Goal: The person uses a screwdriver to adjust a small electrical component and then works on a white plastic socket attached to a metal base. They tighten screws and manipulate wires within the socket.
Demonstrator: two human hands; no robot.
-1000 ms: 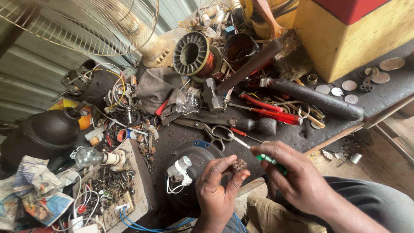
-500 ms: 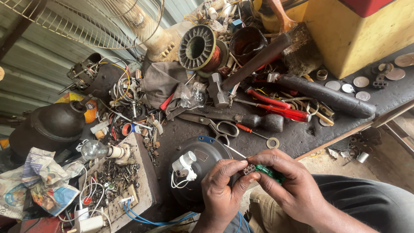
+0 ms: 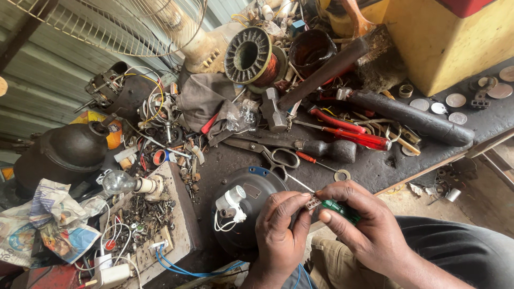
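From the head camera, the left hand (image 3: 278, 235) pinched a small brownish terminal block (image 3: 312, 202) between thumb and fingertips, fingers drawn narrow around it. The block looked boxy and pale brown, with small dark openings on its face; finer detail was too small to tell. The right hand (image 3: 364, 225) was closed on a green-handled screwdriver (image 3: 340, 210), whose thin metal shaft ran up and left past the block. Both hands sat low in the middle of the view, just in front of the bench edge and over the dark round motor housing (image 3: 251, 203).

That housing lay like a shallow bowl on the workbench (image 3: 375, 166), with a blue mark at its rim, and held a white capacitor (image 3: 230, 200) with white leads curling under it. Left of it a flat tray (image 3: 176, 214) carried a heap of screws, small metal bits and a clear light bulb (image 3: 120, 183). Farther back, a rusty dark pot (image 3: 311, 51) stood beside a copper-wound stator (image 3: 251, 56); what was in the pot could not be made out. Scissors (image 3: 273, 152) lay just behind the housing, near a hammer (image 3: 316, 77) and red-handled pliers (image 3: 348, 128).
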